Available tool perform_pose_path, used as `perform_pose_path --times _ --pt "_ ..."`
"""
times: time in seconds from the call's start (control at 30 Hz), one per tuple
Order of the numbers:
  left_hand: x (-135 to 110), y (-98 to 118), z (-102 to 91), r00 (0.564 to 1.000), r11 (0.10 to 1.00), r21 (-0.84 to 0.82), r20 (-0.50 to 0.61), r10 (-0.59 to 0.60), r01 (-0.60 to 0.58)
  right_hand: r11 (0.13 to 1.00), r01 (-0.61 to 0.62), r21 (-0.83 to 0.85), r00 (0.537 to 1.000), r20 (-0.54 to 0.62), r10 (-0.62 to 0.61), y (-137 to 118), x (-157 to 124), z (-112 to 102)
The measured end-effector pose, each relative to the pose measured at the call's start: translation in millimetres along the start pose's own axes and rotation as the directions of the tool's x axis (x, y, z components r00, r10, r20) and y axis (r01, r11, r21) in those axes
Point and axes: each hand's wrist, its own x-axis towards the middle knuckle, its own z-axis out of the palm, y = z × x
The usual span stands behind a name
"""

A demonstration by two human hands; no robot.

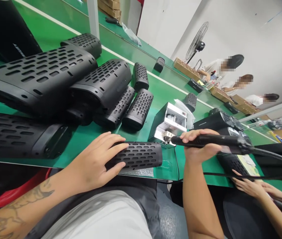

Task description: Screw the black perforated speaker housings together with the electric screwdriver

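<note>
Your left grip [98, 162] lies loosely on the near end of a black slotted tube [141, 155]. The fingers are spread flat over its top and the thumb runs along its lower side, so the hand rests on the tube without closing around it. The tube lies on its side at the near edge of the green surface [86, 137], directly in front of you and partly over a clear patch at that edge.

Your right grip [199, 147] is wrapped tight around a black screwdriver [220, 141], which it holds nearly level. The tool's tip points left and reaches a small white and black box [170, 122] just beyond the far end of the tube. You cannot tell whether the tip touches the box. A dark cable [272, 156] leaves the back of the tool and runs off to the right.

Further back on the left, a heap of black slotted covers [101, 83] in several sizes lies on the surface, some leaning on others. One long cover [11, 134] lies alone near the left edge. To the right, another person's hands [251, 186] rest at the surface edge by a slotted part with a yellow label. Other people sit along the line in the distance, near a standing fan [197, 41] by the white wall.
</note>
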Motion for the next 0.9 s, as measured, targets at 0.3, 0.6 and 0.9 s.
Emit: perform_pose_path --times 0.3,0.6,0.9 --pt "10.9 5.0 4.5 0.998 0.998 0.027 -0.015 0.054 -0.054 0.998 -0.002 0.061 1.0 0.013 0.001 -16.5 -8.4 -3.6" --pt "47.3 50.5 12.9 1.0 0.968 -0.248 0.001 -0.021 0.02 0.962 -0.171 0.211 0.98 0.139 0.144 -109.4 -24.5 26.1" --pt "48.5 52.5 21.8 0.994 0.865 -0.502 -0.098 -0.047 -0.009 0.963 -0.197 0.182 0.969 0.187 0.162 -144.7 -45.8 33.5"
